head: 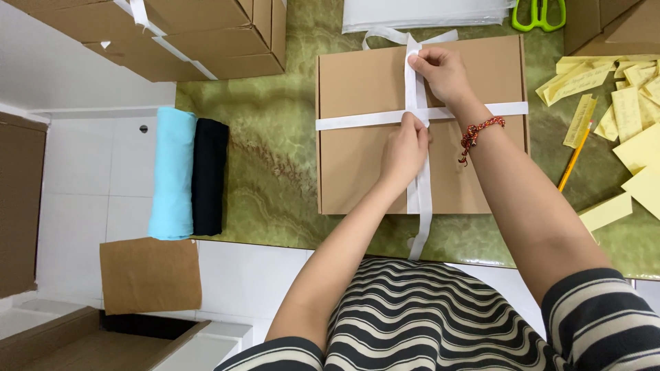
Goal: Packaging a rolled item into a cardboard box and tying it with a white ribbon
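Note:
A flat brown cardboard box [357, 158] lies on the green marble-patterned table [268, 158]. A white ribbon [481, 110] crosses it both ways. My left hand [405, 148] presses down where the ribbon bands cross. My right hand [440, 72], with a red braided bracelet at the wrist, pinches the lengthwise ribbon strand near the box's far edge. Loose ribbon ends lie past the far edge and hang over the near table edge.
A light blue folded cloth [172, 172] and a black one [210, 175] lie at the table's left end. Yellow paper slips [619, 103] and a pencil [574, 158] sit at right. Green scissors [540, 14] and stacked cardboard boxes [199, 34] lie at the far side.

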